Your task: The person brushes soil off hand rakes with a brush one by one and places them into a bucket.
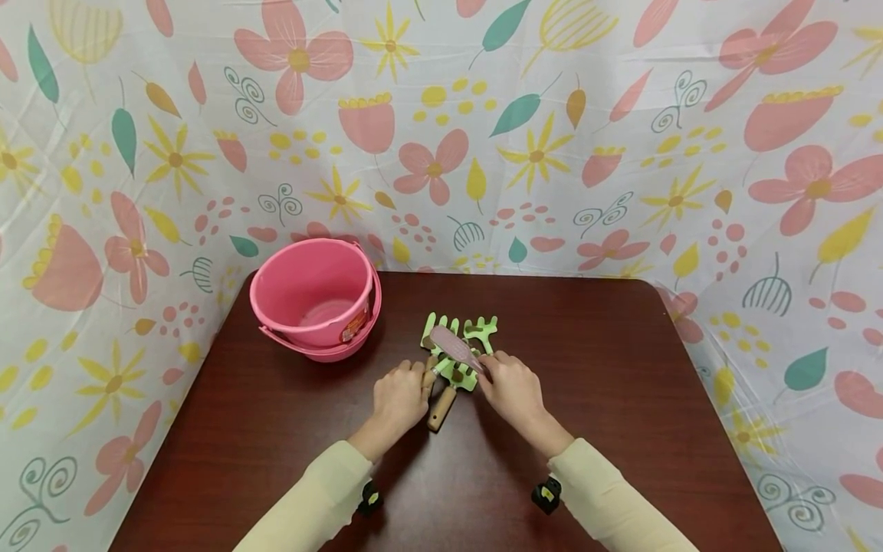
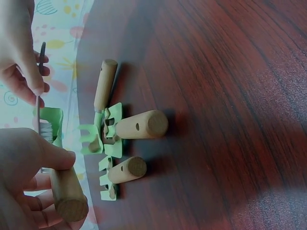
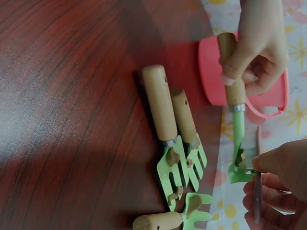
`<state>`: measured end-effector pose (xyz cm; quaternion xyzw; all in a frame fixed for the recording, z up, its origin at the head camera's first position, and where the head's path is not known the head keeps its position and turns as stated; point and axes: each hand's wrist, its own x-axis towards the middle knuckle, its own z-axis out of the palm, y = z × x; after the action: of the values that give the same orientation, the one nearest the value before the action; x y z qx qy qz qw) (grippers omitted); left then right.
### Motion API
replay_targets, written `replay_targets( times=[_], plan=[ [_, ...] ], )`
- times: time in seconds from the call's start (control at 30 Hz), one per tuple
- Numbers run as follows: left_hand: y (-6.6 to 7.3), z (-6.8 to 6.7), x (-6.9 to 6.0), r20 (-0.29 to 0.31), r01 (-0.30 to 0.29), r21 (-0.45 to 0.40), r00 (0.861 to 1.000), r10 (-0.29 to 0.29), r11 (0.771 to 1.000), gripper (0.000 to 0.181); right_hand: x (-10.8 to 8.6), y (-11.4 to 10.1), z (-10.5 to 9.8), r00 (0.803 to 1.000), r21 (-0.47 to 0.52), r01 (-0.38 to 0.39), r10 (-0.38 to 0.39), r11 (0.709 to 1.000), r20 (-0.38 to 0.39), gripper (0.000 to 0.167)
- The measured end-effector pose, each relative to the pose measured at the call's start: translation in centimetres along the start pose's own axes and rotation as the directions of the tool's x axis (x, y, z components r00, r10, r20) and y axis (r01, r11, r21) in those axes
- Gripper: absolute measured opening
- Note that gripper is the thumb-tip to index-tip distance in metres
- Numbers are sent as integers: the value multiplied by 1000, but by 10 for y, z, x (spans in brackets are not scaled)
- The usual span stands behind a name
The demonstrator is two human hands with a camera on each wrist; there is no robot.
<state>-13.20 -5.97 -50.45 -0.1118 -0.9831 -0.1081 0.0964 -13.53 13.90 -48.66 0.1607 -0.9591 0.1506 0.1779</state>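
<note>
Floral cloth [image 1: 434, 165] hangs behind and beside a dark red-brown table [image 1: 607, 383], where one pink bucket [image 1: 297, 268] stands at the far left corner. Near the table's middle, a person's left hand [image 1: 402, 392] grips the wooden handle of a green garden tool [image 3: 238, 127], thumb and fingers curled round it, while the right hand [image 1: 512, 387] pinches one pinkish brush [image 1: 455, 345] by its handle. Pale bristles [image 2: 45, 132] sit right at the held tool's green head; whether they press on it I cannot tell. Brushing seems under way on that tool and looks unfinished, since brown bits show about its head in the right wrist view. Brown lumps [image 3: 172, 155] also lie on the other three: a wide-tined tool [image 3: 165, 129], a narrower tool [image 3: 191, 136] beside it and a forked tool [image 3: 172, 220] set at an angle. These appear yet to be cleaned. Counted, that makes four green-headed tools, three on the table and one in hand, plus a single brush and a single bucket.
</note>
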Motion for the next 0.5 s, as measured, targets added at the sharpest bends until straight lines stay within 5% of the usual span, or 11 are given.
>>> replay_targets(
  times=[0.5],
  plan=[
    [0, -3, 2, -53, -35, 52, 998, 38, 998, 24, -2, -2, -4, 1000, -36, -3, 3, 999, 7, 14]
  ],
)
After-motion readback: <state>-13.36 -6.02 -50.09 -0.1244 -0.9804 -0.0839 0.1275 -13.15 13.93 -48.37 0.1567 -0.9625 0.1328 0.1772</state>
